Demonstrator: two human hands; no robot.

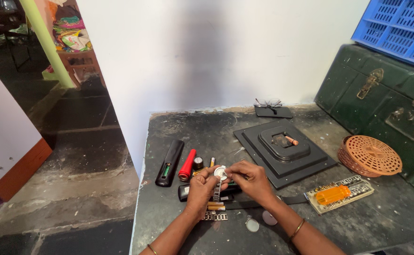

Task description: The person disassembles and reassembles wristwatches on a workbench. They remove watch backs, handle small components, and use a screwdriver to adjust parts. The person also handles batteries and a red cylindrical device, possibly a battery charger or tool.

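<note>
A silver wristwatch [219, 174] with a metal link band is held above the dark table [178, 226]. My left hand [201, 191] grips it from below on the left side. From the right, my right hand [250, 179] pinches the watch case with its fingertips. Part of the band [215, 216] hangs down and rests on the table between my wrists. Under my hands lie a black oblong object [184, 191] and a wooden-handled tool [215, 206], partly hidden.
Left of my hands lie a black remote [169, 162], a red cylinder [187, 165] and a small battery [198, 163]. A stepped black tray [285, 151] holds a small orange stick [291, 140]. An orange-handled screwdriver set [339, 193], a woven basket [370, 156], glasses [268, 102], green trunk [386, 104] stand right.
</note>
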